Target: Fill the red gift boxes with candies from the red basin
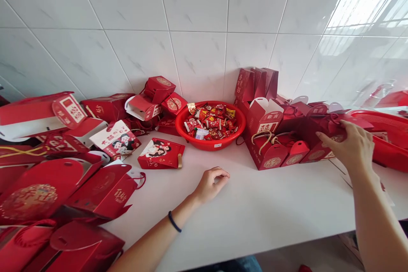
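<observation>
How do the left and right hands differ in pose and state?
The left hand is loosely curled over the white table; the right hand spreads thumb and fingers. The left hand holds nothing visible; the right hand is at a dark red box. A dark band circles the left wrist, not the right. Neither hand is gloved.

Dark red box [314, 142], upright, on table [270, 204]

Tiled wall [197, 4], white tabletop [261, 204]
</observation>
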`<act>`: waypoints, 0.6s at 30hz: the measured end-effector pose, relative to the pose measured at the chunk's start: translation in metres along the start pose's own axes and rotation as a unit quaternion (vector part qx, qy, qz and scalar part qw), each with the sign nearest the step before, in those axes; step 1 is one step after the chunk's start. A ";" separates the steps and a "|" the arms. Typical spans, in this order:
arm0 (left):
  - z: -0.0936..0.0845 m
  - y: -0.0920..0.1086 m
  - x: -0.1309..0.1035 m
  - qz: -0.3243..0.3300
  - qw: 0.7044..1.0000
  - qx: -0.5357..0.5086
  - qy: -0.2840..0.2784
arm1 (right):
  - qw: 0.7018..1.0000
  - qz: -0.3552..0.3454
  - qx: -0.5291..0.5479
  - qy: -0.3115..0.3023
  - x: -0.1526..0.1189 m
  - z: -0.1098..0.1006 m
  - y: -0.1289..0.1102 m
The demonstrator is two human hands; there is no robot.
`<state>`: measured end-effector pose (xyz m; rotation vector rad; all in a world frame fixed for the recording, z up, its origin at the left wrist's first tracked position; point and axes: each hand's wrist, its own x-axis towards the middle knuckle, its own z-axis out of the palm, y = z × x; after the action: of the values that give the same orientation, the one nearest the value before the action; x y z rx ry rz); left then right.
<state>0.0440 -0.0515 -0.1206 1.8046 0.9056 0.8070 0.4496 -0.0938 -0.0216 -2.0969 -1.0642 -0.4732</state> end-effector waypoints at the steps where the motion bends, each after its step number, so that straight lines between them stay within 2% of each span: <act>1: 0.001 0.000 0.000 -0.002 1.000 0.001 0.000 | 1.000 -0.003 0.000 0.003 -0.001 0.002 0.001; 4: -0.002 0.005 -0.001 -0.001 1.000 0.008 -0.004 | 1.000 -0.009 -0.001 0.022 -0.004 0.009 0.004; 7: -0.017 0.015 0.001 0.029 0.999 0.030 0.018 | 0.999 -0.020 0.007 0.047 -0.007 0.016 0.005; 11: -0.060 0.026 0.002 0.084 0.984 0.088 0.132 | 0.996 -0.026 0.028 0.084 -0.013 0.020 0.001; 14: -0.096 0.031 -0.005 0.065 0.962 0.139 0.227 | 0.993 -0.024 0.046 0.105 -0.019 0.017 -0.005; 16: -0.116 0.036 -0.015 0.055 0.943 0.193 0.264 | 0.989 -0.027 0.058 0.131 -0.022 0.014 -0.011; 18: -0.131 0.043 -0.030 0.054 0.922 0.264 0.278 | 0.981 -0.041 0.075 0.173 -0.023 0.010 -0.016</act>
<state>-0.0698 -0.0319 -0.0391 2.1361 1.5136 1.2744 0.4235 -0.0924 -0.0353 -1.7633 -0.9516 -0.7439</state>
